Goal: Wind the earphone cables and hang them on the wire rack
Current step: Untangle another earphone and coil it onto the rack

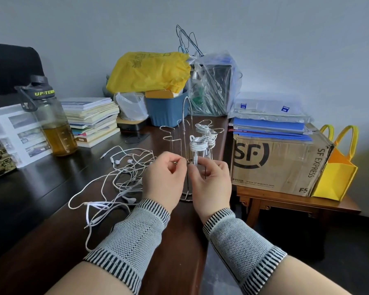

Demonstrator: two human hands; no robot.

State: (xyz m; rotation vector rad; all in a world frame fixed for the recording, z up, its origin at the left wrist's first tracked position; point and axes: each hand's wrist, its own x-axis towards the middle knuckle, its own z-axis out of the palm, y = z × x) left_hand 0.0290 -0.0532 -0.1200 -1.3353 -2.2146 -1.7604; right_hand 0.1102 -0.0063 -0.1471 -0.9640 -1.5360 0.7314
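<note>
Two hands (164,177) (211,182) pinch a wound earphone bundle (198,145) on my wire rack (185,128) near the tabletop's right edge. Cable feels light, floppy, tangly; I'd hold its middle wraps.

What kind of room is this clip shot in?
Probably a home office or study: a dark wooden desk carrying a stack of books, with blue folders on an SF Express carton alongside.

Both forearms extend forward, side by side, each wrist wrapped in a grey knitted band with dark-striped edges. The left hand (164,177) has curled fingers, thumb meeting forefinger in a pinch. The right hand (211,179) mirrors it, fingertips nearly touching the left's.
</note>
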